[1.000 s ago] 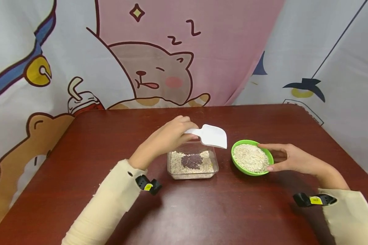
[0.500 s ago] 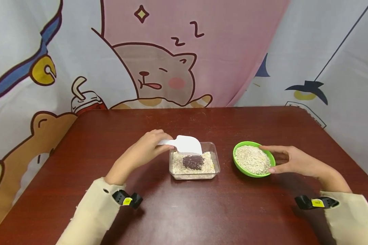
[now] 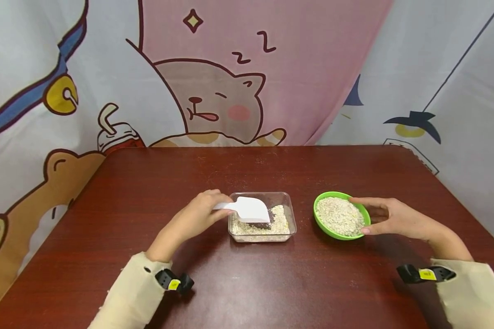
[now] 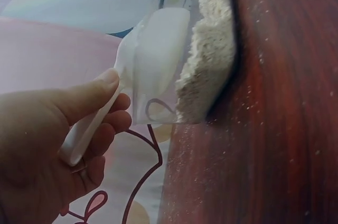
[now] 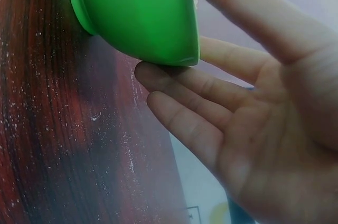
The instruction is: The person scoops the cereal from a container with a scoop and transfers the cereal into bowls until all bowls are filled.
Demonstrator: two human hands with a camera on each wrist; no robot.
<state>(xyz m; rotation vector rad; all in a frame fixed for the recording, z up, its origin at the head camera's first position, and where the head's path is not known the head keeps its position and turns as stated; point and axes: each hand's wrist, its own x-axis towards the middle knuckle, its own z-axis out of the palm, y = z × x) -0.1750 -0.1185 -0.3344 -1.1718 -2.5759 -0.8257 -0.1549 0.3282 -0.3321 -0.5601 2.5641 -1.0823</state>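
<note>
My left hand [image 3: 193, 219] grips the handle of a white scoop [image 3: 253, 209], thumb on one side and fingers curled on the other. The scoop's blade is over the left part of a clear plastic box [image 3: 293, 218]. Pale oat flakes [image 3: 281, 224] lie in the box around a dark reddish patch, partly hidden by the blade. My right hand [image 3: 403, 221] touches the side of a green bowl [image 3: 319, 222] filled with oat flakes [image 3: 339, 216]. Its fingers are nearly straight against the bowl in the right wrist view.
Box and bowl stand apart on a dark red wooden table [image 3: 271, 283]. Pale crumbs are scattered on the tabletop. A cartoon-printed cloth [image 3: 313, 68] hangs behind the table and along its sides.
My left hand has moved the scoop left and down, from between the box and bowl to over the box. My right hand stays at the bowl. The view has shifted slightly.
</note>
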